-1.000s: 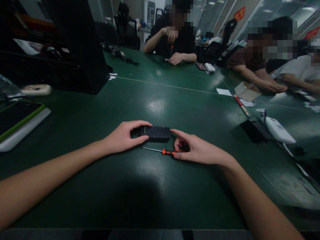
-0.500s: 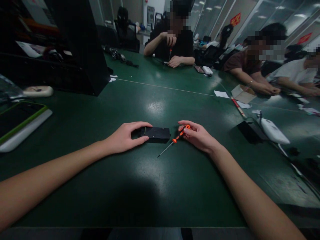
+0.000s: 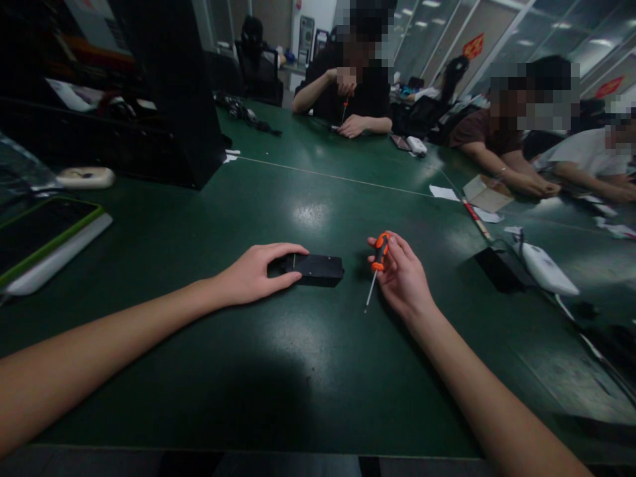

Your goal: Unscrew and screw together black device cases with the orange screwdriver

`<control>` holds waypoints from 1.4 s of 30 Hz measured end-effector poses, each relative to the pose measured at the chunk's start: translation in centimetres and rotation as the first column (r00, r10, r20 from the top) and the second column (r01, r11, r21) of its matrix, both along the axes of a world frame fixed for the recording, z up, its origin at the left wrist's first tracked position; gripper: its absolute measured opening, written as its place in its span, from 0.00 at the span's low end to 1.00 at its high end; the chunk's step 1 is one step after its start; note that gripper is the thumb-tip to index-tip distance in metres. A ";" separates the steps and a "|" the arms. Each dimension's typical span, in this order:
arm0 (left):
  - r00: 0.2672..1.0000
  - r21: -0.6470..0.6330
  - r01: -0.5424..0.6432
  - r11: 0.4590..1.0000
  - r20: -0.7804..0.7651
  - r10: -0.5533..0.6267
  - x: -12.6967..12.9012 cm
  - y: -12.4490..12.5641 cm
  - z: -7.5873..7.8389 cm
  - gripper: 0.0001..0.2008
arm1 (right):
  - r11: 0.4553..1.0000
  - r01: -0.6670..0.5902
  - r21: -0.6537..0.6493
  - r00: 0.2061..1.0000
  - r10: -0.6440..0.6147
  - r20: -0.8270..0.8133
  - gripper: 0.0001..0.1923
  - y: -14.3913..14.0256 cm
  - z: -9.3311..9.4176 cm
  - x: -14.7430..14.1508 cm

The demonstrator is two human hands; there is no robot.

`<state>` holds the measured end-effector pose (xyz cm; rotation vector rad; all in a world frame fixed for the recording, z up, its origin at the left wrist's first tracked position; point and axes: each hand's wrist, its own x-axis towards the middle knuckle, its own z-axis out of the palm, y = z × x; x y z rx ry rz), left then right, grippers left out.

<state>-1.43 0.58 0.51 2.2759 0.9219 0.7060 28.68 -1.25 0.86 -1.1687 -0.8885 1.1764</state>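
A small black box (image 3: 322, 266) lies on the green table (image 3: 238, 384), with screw-like dots on its top face. My left hand (image 3: 261, 273) grips its left end between thumb and fingers; that end is partly hidden. Right of the box, my right hand (image 3: 405, 275) holds a screwdriver (image 3: 381, 250) by its orange and black handle. The thin metal shaft points down and slightly left, its tip apart from the box.
At right are a white power strip (image 3: 549, 268), a dark block (image 3: 501, 268) and an open carton (image 3: 487, 193). A green-edged device (image 3: 54, 222) and black cabinet (image 3: 173, 146) stand left. Across the table one person (image 3: 368, 79) holds a screwdriver; another person (image 3: 497, 142) sits right.
The screwdriver has turned in my right hand, from slanting left to nearly upright, its tip now farther right from the box. My left hand keeps its grip; the view has shifted slightly.
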 end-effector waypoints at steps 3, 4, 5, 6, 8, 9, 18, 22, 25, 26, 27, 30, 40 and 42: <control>1.000 0.005 0.004 1.000 0.003 -0.004 0.0 0.1 -0.1 0.23 | 0.999 -0.019 0.041 0.998 0.016 0.067 0.18 0.1 0.9 0.0; 1.000 0.007 0.006 1.000 0.005 -0.006 0.0 0.1 -0.1 0.23 | 0.997 -0.029 0.065 0.994 0.022 0.104 0.19 0.1 1.6 -0.2; 1.000 0.008 0.007 1.000 0.007 -0.007 -0.1 0.1 -0.2 0.23 | 0.994 -0.035 0.103 0.989 0.020 0.150 0.20 0.0 2.5 -0.5; 1.000 0.008 0.009 1.000 0.006 -0.009 -0.1 0.1 -0.2 0.23 | 0.986 -0.036 0.161 0.979 0.003 0.204 0.21 0.0 3.5 -0.9; 1.000 0.008 0.009 1.000 0.003 -0.009 -0.1 0.1 -0.2 0.23 | 0.938 -0.026 0.345 0.940 -0.094 0.328 0.25 -0.2 5.6 -1.9; 1.000 0.010 0.008 1.000 0.003 -0.008 -0.1 0.1 -0.2 0.23 | 0.892 -0.028 0.452 0.908 -0.166 0.384 0.27 -0.3 6.6 -2.4; 1.000 0.016 0.011 1.000 0.009 -0.012 0.0 0.0 -0.2 0.22 | 0.710 -0.195 0.677 0.734 -0.352 0.581 0.24 -0.1 6.7 -5.4; 1.000 0.016 0.004 1.000 0.006 -0.004 0.0 0.0 -0.2 0.22 | 0.672 -0.228 0.704 0.767 -0.322 0.556 0.21 0.4 5.3 -5.4; 1.000 0.018 0.003 1.000 0.001 -0.003 0.0 0.1 -0.3 0.22 | 0.590 -0.267 0.761 0.760 -0.356 0.543 0.24 0.8 4.5 -5.2; 1.000 0.020 0.004 1.000 0.000 -0.004 0.0 0.1 -0.3 0.22 | 0.567 -0.294 0.769 0.742 -0.372 0.558 0.27 1.0 4.2 -5.1; 1.000 0.021 0.004 1.000 0.000 -0.004 0.0 0.1 -0.3 0.22 | 0.551 -0.325 0.769 0.718 -0.385 0.580 0.31 1.1 4.0 -5.0; 1.000 0.027 0.006 1.000 0.003 -0.006 0.0 0.0 -0.3 0.22 | 0.562 -0.397 0.726 0.642 -0.395 0.657 0.40 1.3 3.4 -5.0; 1.000 0.023 0.003 1.000 -0.003 -0.003 0.1 -0.1 -0.1 0.21 | 0.680 -0.323 0.659 0.730 -0.264 0.630 0.41 1.5 3.5 -4.2; 1.000 0.024 -0.002 1.000 -0.004 0.002 0.1 -0.1 -0.1 0.21 | 0.670 -0.354 0.653 0.752 -0.212 0.625 0.41 1.4 3.5 -4.1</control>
